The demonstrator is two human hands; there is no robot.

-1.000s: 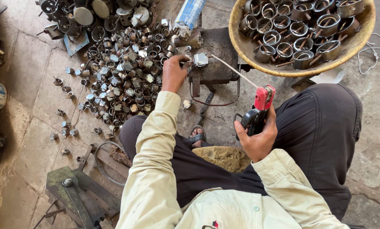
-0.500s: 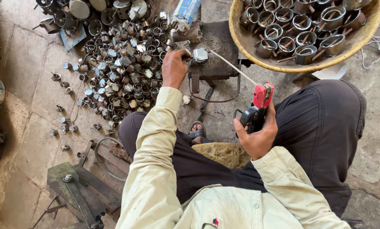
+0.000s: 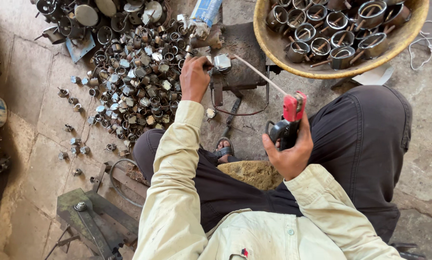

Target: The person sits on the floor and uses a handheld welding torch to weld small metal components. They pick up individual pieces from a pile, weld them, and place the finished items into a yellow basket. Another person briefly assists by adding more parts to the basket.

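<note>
A wide yellow basin (image 3: 273, 45) at top right, its far edge cut off, holds round metal cups with stick handles. Left of it a heap of small metal rings (image 3: 139, 86) spreads over the stone floor (image 3: 37, 96). A blue-and-white package (image 3: 204, 12), cut off by the top edge, lies beside the dark work block (image 3: 242, 53). The right hand (image 3: 290, 149) is wrapped tight around a red-and-black electrode holder (image 3: 288, 120), its thin rod (image 3: 259, 73) reaching to a small metal piece (image 3: 222, 62) on the block. The left hand (image 3: 194, 77) pinches that piece; its fingertips are hard to make out.
</note>
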